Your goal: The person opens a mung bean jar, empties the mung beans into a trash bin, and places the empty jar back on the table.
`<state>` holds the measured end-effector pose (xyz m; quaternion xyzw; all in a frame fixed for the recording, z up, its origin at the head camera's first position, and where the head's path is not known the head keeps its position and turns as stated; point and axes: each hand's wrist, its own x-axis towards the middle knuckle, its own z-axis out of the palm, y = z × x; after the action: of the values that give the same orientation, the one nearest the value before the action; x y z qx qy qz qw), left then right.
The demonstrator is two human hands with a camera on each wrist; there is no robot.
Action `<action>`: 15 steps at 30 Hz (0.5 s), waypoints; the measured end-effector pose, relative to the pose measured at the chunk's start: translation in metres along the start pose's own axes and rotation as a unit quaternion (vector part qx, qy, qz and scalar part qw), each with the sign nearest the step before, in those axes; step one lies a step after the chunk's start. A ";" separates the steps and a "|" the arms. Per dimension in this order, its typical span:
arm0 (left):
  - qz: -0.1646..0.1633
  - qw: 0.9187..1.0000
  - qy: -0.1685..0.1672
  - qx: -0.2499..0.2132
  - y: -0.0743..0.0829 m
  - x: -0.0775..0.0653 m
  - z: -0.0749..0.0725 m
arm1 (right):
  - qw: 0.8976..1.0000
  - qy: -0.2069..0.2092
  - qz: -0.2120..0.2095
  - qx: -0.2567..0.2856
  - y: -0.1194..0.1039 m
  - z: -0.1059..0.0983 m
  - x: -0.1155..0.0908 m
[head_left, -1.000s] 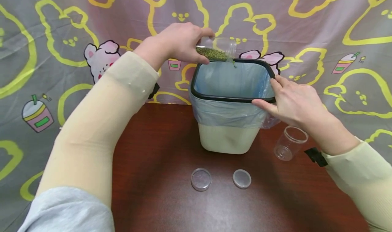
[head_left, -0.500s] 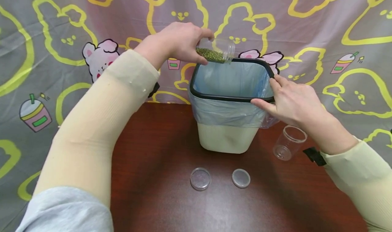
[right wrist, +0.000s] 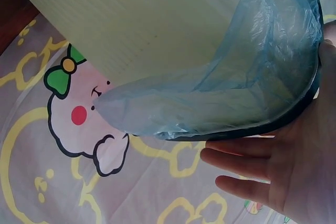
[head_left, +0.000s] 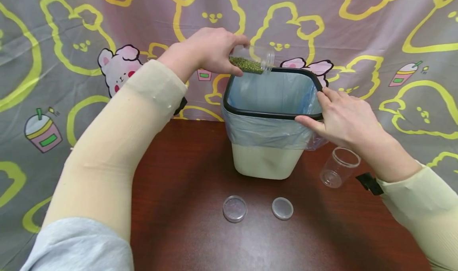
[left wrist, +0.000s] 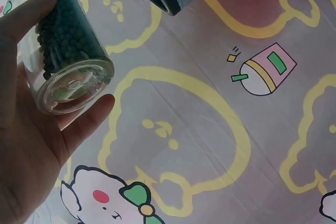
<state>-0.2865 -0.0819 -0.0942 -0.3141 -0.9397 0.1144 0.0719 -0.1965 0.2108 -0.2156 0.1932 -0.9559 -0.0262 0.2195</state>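
Observation:
My left hand (head_left: pixel 216 50) grips a clear plastic jar (head_left: pixel 270 56) lying on its side in the air, its mouth pointing right over the bin's back left rim. Small green beans (head_left: pixel 247 65), like mung beans, lie along the jar's lower side; in the left wrist view they show through the wall behind the jar's base (left wrist: pixel 76 90). The bin (head_left: pixel 268 159) is cream, with a black rim and a blue plastic liner (head_left: pixel 264 132) folded over it. My right hand (head_left: pixel 345 118) rests on the bin's right rim, fingers straight, thumb along the front edge.
An uncapped clear jar (head_left: pixel 338 169) stands on the dark wooden table (head_left: pixel 186 175) below my right wrist. Two round lids, a clear one (head_left: pixel 234 209) and a frosted one (head_left: pixel 282 208), lie in front of the bin. A patterned cloth (head_left: pixel 143 16) hangs close behind.
A second ago beans were dropping from the jar's mouth; now none are seen falling. Fewer beans lie near the mouth, and the jar has shifted very slightly. My right hand stays on the rim.

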 end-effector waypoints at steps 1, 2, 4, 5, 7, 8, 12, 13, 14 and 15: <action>-0.001 1.000 0.002 0.000 0.000 0.000 0.000 | 1.000 0.003 -0.003 0.001 0.000 0.000 0.000; -0.002 1.000 0.005 0.000 0.000 0.000 0.000 | 1.000 0.006 -0.004 0.003 0.000 0.000 0.000; -0.002 1.000 0.008 0.000 0.000 0.000 0.000 | 1.000 0.009 -0.007 0.005 0.001 0.000 -0.001; -0.002 1.000 0.008 0.001 0.000 0.000 0.000 | 1.000 0.010 -0.007 0.006 0.001 0.000 -0.001; -0.001 1.000 0.008 0.001 -0.001 -0.001 -0.001 | 1.000 0.011 -0.007 0.005 0.001 0.000 -0.001; -0.001 1.000 0.009 0.000 -0.001 -0.001 -0.001 | 1.000 0.010 -0.006 0.005 0.001 0.000 -0.001; -0.007 1.000 0.024 -0.010 -0.001 -0.002 -0.005 | 1.000 0.007 -0.008 0.005 0.001 0.001 0.000; -0.008 0.999 0.030 -0.013 -0.001 -0.002 -0.006 | 1.000 0.006 -0.008 0.005 0.001 0.001 0.000; -0.008 0.999 0.035 -0.015 -0.001 -0.003 -0.006 | 1.000 0.005 -0.007 0.004 0.001 0.001 0.000; -0.008 0.999 0.036 -0.015 -0.001 -0.003 -0.007 | 1.000 0.005 -0.007 0.003 0.001 0.001 0.000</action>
<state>-0.2836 -0.0831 -0.0873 -0.3120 -0.9405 0.0885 0.1016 -0.1971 0.2118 -0.2160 0.2009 -0.9534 -0.0234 0.2239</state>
